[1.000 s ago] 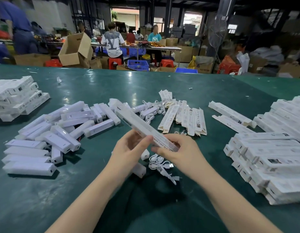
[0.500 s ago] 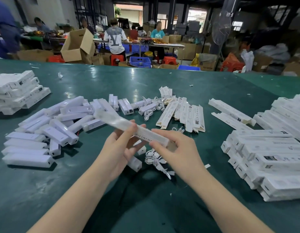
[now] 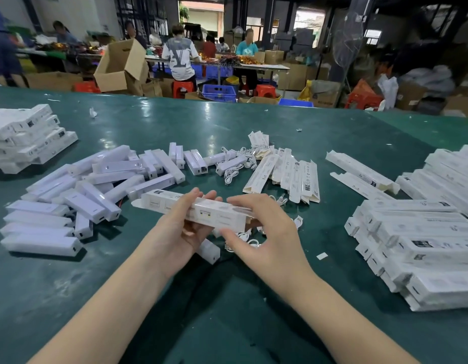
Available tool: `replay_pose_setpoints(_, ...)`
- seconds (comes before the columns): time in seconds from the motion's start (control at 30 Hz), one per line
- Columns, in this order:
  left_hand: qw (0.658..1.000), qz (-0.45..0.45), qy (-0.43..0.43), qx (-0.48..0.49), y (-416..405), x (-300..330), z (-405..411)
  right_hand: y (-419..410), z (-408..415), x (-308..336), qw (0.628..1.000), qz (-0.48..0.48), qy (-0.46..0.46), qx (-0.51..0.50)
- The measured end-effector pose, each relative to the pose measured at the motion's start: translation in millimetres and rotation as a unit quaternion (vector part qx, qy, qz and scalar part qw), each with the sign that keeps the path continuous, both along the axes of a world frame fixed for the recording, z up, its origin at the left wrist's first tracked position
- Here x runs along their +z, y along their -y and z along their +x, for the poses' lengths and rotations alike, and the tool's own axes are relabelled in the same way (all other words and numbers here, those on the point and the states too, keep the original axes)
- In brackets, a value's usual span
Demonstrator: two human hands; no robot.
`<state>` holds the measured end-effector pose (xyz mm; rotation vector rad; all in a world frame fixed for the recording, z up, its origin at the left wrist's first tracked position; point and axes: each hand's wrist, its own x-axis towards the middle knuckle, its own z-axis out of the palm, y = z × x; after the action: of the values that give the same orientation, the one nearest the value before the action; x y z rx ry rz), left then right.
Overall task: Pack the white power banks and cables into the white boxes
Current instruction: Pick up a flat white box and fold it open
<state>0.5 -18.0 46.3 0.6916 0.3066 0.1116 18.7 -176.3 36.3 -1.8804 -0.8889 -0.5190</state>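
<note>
Head view: blurred, unreadable print on white box [image 3: 201, 211]

table [image 3: 122, 298] green | boxes [image 3: 424, 245] white | stools [image 3: 264, 90] red

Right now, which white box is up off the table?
The white box held in both hands, the left hand and the right hand. All other boxes lie on the green table.

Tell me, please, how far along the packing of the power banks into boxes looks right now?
Done: closed boxes are stacked at the right and far left. In hand: the left hand and right hand hold one box above the table. Left: many loose power banks, loose cables and flat, unfilled boxes. Roughly midway.
</note>
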Motion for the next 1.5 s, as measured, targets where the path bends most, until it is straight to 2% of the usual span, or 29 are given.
replay_pose_setpoints(0.07,1.0,-0.01,-0.004,0.003,0,0,0,0,-2,2,0.991,0.048,-0.123,0.024)
replay_pose_setpoints(0.13,1.0,-0.024,-0.003,0.006,0,1,0,-1,-3,4,0.965,0.109,-0.233,0.053)
replay_pose_setpoints(0.27,0.999,-0.021,0.035,-0.006,-2,2,-1,-1,1,8,0.933,0.176,-0.305,0.07)
replay_pose_setpoints(0.37,0.997,-0.014,0.071,-0.021,-4,2,-3,-3,-1,9,0.852,0.239,-0.444,0.138)
replay_pose_setpoints(0.43,0.997,-0.019,0.073,-0.014,-4,2,-3,-3,-2,10,0.802,0.232,-0.523,0.171)
replay_pose_setpoints(0.5,0.998,-0.015,0.054,0.012,-2,3,-2,-4,-4,11,0.776,0.211,-0.562,0.197)
replay_pose_setpoints(0.57,0.998,-0.022,0.025,0.053,-1,5,0,-4,-4,11,0.795,0.186,-0.541,0.2)
replay_pose_setpoints(0.7,0.993,-0.036,0.003,0.116,-3,8,7,-4,-6,3,0.908,0.083,-0.384,0.146)
replay_pose_setpoints(0.8,0.994,-0.027,-0.001,0.107,-3,5,7,-3,-8,-1,0.942,0.034,-0.31,0.125)
replay_pose_setpoints(0.97,0.993,-0.024,-0.015,0.112,-7,4,8,0,-4,0,0.956,-0.013,-0.269,0.114)
replay_pose_setpoints(1.2,0.995,-0.018,-0.013,0.095,-6,4,7,2,-5,1,0.952,0.042,-0.283,0.111)
replay_pose_setpoints(1.5,0.994,-0.005,-0.014,0.104,-8,1,9,4,-3,5,0.945,-0.001,-0.295,0.142)
